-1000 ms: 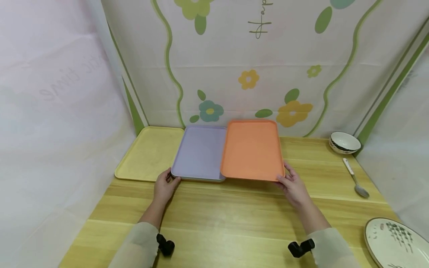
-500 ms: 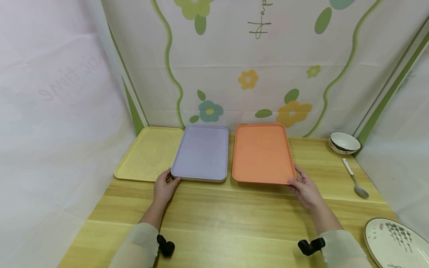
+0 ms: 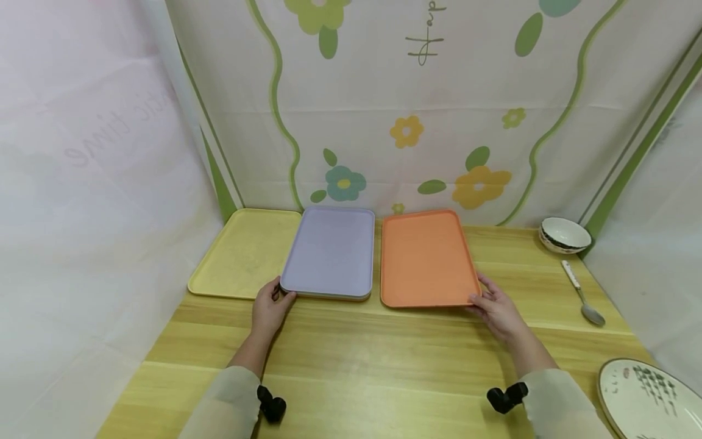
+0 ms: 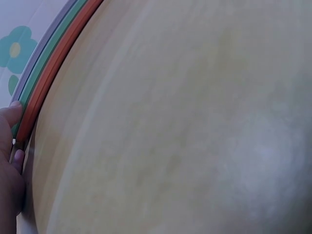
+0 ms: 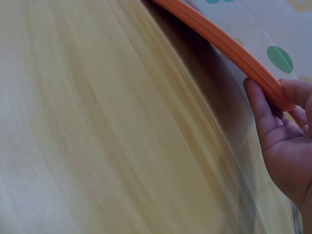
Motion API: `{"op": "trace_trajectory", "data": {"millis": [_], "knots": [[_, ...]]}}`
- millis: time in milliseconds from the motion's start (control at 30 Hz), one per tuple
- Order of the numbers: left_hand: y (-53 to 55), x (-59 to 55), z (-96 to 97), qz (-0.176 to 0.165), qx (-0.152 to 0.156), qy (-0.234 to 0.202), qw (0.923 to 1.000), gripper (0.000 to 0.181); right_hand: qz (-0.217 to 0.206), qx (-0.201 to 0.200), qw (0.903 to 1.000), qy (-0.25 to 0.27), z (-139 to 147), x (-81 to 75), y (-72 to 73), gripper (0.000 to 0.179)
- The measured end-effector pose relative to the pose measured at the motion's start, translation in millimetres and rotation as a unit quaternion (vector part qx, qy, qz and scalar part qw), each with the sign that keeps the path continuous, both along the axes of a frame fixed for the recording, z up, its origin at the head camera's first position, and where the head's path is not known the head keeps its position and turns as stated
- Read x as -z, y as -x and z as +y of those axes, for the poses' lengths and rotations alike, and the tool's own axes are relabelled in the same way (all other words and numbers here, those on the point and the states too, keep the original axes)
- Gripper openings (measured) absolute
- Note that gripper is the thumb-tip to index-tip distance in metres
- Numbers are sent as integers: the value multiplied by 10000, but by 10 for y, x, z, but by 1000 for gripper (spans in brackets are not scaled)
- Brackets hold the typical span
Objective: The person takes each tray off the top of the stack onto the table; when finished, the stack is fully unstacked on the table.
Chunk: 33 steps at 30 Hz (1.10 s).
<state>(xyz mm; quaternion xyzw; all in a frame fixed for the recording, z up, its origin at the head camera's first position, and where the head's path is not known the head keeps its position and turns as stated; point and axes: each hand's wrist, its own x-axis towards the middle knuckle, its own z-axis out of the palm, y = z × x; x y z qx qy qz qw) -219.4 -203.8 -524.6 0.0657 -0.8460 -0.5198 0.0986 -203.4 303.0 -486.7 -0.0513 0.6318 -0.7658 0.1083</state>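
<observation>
A stack of trays with a purple tray [image 3: 329,250] on top lies in the middle at the back. In the left wrist view its edge shows a green tray [image 4: 41,68] and an orange-red tray [image 4: 51,78] beneath the purple one. My left hand [image 3: 269,312] grips the stack's near left corner, thumb at the rim. To the right of the stack is a separate orange tray [image 3: 428,259], slightly turned. My right hand [image 3: 498,312] pinches its near right corner, thumb above and fingers underneath. That edge is raised off the table in the right wrist view.
A yellow tray [image 3: 247,253] lies left of the stack, against it. Along the right side are a bowl [image 3: 565,235], a spoon [image 3: 582,292] and a patterned plate [image 3: 647,396]. White printed cloth [image 3: 406,91] walls in the wooden table [image 3: 378,366] behind and at the sides.
My right hand has carried the orange tray rightward off the purple tray, then brought it down toward the table and a little nearer. My left hand has stayed at the stack's corner.
</observation>
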Motion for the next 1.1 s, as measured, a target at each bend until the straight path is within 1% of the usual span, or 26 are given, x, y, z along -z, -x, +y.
{"op": "trace_trajectory", "data": {"millis": [133, 233, 333, 467, 633, 767, 867, 1000, 1100], "knots": [[-14, -21, 2, -70, 24, -25, 10000, 62, -31, 19, 9993, -370, -12, 37, 57, 78], [-24, -34, 9, -100, 33, -94, 9999, 62, -105, 6, 9972, -739, -25, 70, 106, 76], [-25, -37, 14, -118, 40, -117, 9999, 62, -206, -32, 9950, -979, -43, 98, 143, 75], [-20, -29, 18, -116, 39, -111, 9999, 63, -287, -72, 9938, -1072, -68, 129, 168, 74], [-19, -23, 20, -65, 8, -65, 10000, 63, -275, -113, 9920, -1223, -110, 148, 184, 72], [-20, -17, 20, -100, 64, -81, 9999, 63, -319, -26, 9902, -1360, -138, 162, 200, 70], [-18, -18, 22, -107, 66, -122, 9998, 63, -334, 91, 9853, -1674, -142, 178, 209, 71], [-20, -24, 31, -16, 7, -117, 9999, 62, -351, 238, 9764, -2117, -136, 192, 213, 73], [-20, -25, 38, 6, -11, -79, 10000, 62, -400, 291, 9719, -2301, -131, 196, 211, 72]]}}
